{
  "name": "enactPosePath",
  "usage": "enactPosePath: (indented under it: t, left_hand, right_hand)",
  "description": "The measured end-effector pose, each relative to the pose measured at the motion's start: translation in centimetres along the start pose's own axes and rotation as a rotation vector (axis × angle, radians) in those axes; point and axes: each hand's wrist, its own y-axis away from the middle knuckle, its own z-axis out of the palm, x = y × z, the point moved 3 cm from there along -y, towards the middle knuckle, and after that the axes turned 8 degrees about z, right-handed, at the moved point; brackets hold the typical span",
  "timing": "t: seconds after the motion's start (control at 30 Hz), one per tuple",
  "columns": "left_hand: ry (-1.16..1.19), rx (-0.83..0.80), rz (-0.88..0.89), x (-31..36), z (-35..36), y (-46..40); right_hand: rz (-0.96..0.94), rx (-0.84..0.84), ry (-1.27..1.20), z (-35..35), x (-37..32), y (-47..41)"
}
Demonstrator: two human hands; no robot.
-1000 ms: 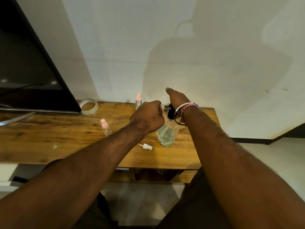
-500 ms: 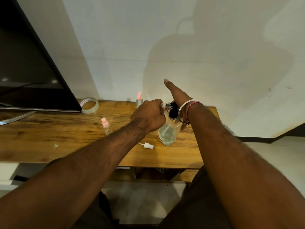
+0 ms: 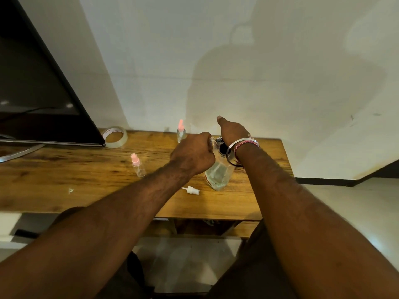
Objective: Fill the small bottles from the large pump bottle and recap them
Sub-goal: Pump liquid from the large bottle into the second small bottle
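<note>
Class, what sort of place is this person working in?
Probably a room at home: a wooden table against a plain white wall, a large dark flat screen on its stand and a clear tape roll.

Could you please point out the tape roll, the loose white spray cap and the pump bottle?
tape roll (image 3: 114, 137), head view, on its near rim
spray cap (image 3: 190, 190), head view, on its white body
pump bottle (image 3: 218, 174), head view, on its clear lower body

The surface (image 3: 64, 175) at mid-frame is warm, grained wood with a low sheen. The large pump bottle (image 3: 218, 173) and small bottles (image 3: 138, 167) look like clear, glossy plastic. The tape roll (image 3: 115, 137), upper left, is shiny and translucent.
</note>
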Motion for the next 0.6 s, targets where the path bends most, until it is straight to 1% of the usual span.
enactPosePath:
  t: [0.13,0.23,0.33,0.4,0.43,0.53,0.6]
  left_hand:
    - [0.008,0.001,-0.01,0.0,0.2,0.0]
    - [0.007,0.0,-0.015,-0.1,0.1,0.0]
    - [0.003,-0.01,-0.009,0.0,-0.1,0.2]
    - [0.013,-0.004,-0.009,0.1,-0.3,0.1]
    - [0.02,0.004,-0.011,0.1,-0.5,0.0]
    - [0.025,0.006,-0.01,0.3,-1.0,-0.3]
    - [0.014,0.001,0.003,0.3,-1.0,-0.4]
  right_hand:
    - [-0.014,0.042,0.09,-0.1,0.0,0.3]
    - [-0.001,0.108,0.114,-0.2,0.1,0.4]
    - [-0.03,0.114,0.14,-0.3,-0.1,0.6]
    - [0.008,0.069,0.067,-0.5,-0.3,0.6]
    - [0.036,0.028,-0.008,-0.7,-0.4,0.4]
    - [0.142,-0.14,-0.328,-0.9,-0.7,0.2]
    - [0.191,-0.219,-0.397,-0.9,-0.8,-0.1]
